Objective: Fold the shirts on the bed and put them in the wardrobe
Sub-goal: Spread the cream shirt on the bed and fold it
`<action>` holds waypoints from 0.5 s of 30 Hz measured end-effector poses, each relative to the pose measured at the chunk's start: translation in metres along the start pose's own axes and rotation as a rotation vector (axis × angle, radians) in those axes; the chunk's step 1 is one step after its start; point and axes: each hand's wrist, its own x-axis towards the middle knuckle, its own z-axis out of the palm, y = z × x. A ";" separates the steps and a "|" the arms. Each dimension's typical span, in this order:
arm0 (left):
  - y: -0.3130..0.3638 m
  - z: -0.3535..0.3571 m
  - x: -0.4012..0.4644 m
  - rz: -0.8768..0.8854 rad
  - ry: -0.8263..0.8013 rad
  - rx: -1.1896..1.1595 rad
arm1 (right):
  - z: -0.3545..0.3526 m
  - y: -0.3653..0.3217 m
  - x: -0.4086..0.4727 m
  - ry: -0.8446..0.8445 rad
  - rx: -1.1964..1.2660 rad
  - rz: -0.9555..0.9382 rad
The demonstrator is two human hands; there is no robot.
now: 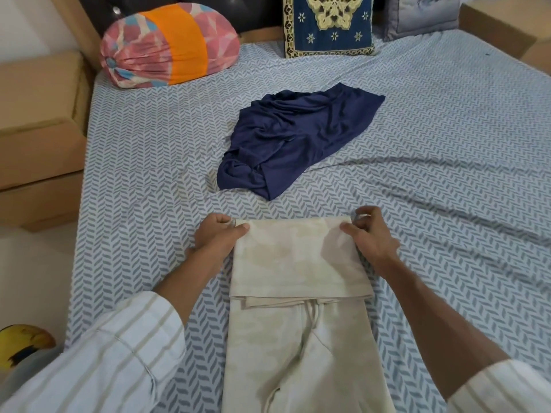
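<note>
A cream shirt (298, 260) lies lengthwise on the bed (432, 138) in front of me, its far part folded back toward me over the rest. My left hand (217, 236) pinches the fold's far left corner. My right hand (369, 234) pinches the far right corner. A navy blue shirt (295, 138) lies crumpled beyond, near the middle of the bed, untouched.
A pink and orange bolster (170, 44) lies at the head of the bed on the left, with a blue patterned cushion (329, 25) and a grey cushion (423, 14) to its right. Wooden bedside units (38, 120) flank the bed on both sides.
</note>
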 end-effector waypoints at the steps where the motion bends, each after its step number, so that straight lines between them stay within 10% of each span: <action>1: 0.000 -0.003 0.004 0.004 -0.036 0.057 | -0.003 -0.004 0.000 -0.005 -0.132 -0.035; 15: -0.019 0.009 0.017 0.190 -0.006 0.390 | 0.015 0.016 0.010 0.081 -0.426 -0.293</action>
